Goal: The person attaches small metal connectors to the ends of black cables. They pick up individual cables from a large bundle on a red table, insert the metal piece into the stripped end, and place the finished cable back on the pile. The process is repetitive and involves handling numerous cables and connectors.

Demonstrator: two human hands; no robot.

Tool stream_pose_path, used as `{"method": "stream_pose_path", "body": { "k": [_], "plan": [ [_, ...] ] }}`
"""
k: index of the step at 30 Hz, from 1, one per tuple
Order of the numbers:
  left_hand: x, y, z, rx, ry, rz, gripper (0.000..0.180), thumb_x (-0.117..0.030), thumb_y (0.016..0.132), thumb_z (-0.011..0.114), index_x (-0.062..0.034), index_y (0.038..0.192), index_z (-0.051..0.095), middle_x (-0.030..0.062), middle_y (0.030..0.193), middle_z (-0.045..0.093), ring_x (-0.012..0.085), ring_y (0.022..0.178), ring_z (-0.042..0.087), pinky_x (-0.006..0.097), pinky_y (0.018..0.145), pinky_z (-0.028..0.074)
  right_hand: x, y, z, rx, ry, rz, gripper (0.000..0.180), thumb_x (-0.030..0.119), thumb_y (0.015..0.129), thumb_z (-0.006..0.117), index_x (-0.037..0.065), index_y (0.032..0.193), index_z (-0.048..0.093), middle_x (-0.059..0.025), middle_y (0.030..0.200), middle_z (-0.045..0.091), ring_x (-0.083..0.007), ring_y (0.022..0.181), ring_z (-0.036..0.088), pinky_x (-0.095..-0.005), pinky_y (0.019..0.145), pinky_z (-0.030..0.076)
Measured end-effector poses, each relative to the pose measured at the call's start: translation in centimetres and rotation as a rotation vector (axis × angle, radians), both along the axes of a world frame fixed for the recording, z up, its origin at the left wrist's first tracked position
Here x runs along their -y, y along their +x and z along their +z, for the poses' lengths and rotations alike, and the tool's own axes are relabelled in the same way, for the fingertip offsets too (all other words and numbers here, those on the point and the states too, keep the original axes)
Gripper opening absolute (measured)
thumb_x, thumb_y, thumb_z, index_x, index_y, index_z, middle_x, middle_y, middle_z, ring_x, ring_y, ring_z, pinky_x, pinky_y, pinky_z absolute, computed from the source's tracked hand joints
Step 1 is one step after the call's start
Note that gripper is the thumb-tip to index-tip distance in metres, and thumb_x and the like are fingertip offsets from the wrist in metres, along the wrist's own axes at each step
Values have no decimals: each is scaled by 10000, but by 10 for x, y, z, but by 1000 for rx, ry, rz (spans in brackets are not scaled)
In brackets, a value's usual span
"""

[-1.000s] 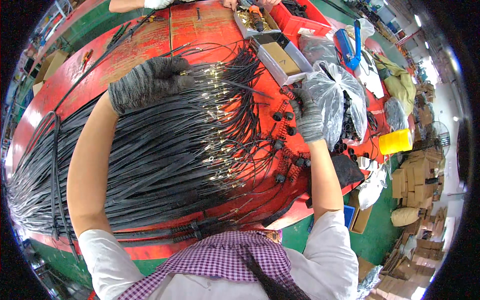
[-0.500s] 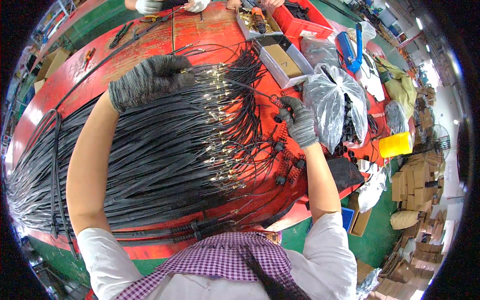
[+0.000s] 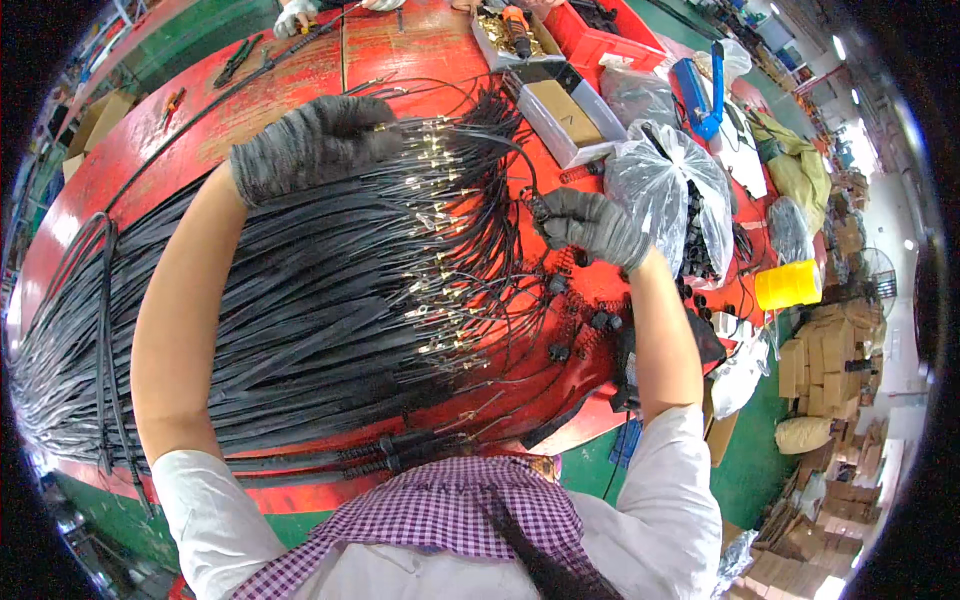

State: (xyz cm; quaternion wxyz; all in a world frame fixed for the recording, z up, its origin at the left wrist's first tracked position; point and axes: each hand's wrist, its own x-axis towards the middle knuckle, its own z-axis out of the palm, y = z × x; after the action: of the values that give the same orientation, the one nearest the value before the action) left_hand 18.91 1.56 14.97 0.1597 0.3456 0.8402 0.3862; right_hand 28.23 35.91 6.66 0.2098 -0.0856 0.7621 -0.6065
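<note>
In grey knit gloves, my left grip (image 3: 318,150) is closed at the upper edge of the cable bundle, fingertips pinching a metal-tipped cable end (image 3: 384,127), while my right grip (image 3: 592,226) is drawn together around a small dark coil piece (image 3: 539,207). From my remote post I see a black cable (image 3: 523,155) arc from the bundle's tips to the right fingertips; I cannot tell whether the cable's end sits inside the coil. The black cable bundle (image 3: 300,285) fans across the red table (image 3: 385,60) beneath my left forearm, its metal connectors (image 3: 430,235) lined up between my two grips. Red springs (image 3: 572,312) and black caps (image 3: 559,352) lie below my right grip. A clear plastic bag (image 3: 650,205) of black parts stands just beside it, with an open box (image 3: 545,130) above. Farther out are a tray of brass-coloured pieces with an orange tool (image 3: 516,30) on it, a red bin (image 3: 600,50), a blue tool (image 3: 702,110) and a yellow roll (image 3: 788,286). At the far edge, another person's gloved hand (image 3: 296,17) shows near dark-handled pliers (image 3: 238,60). Cartons (image 3: 830,350) are stacked beyond, at right.
</note>
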Motion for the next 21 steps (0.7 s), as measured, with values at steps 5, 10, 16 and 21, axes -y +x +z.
{"method": "stream_pose_path", "body": {
  "k": [5,10,16,21],
  "plan": [
    [16,-1,6,198,63,-7,218,-130,830,587,-28,1022,571,3,932,608,97,880,544,264,819,437,-18,-10,30,141,0,173,323,86,794,608,0,1098,536,-75,949,610,-159,806,587,-281,715,486],
    [16,3,9,287,91,-25,182,-162,835,580,-27,958,594,4,868,606,81,802,531,247,736,450,-27,-13,33,121,-83,318,271,116,796,606,-10,1034,575,-82,891,632,-168,715,584,-295,644,485],
    [11,4,17,-97,-37,-145,215,-199,807,601,-63,973,620,-4,828,619,76,753,524,257,694,449,-24,-4,24,283,-340,335,479,229,732,671,-86,1067,534,-160,837,636,-209,663,619,-270,534,475],
    [5,7,23,84,-104,-106,230,-233,809,590,-71,966,633,2,815,625,79,758,523,247,699,436,-29,2,25,272,-277,237,436,232,752,653,-84,1033,547,-163,856,636,-208,698,621,-251,553,477]
  ]
}}
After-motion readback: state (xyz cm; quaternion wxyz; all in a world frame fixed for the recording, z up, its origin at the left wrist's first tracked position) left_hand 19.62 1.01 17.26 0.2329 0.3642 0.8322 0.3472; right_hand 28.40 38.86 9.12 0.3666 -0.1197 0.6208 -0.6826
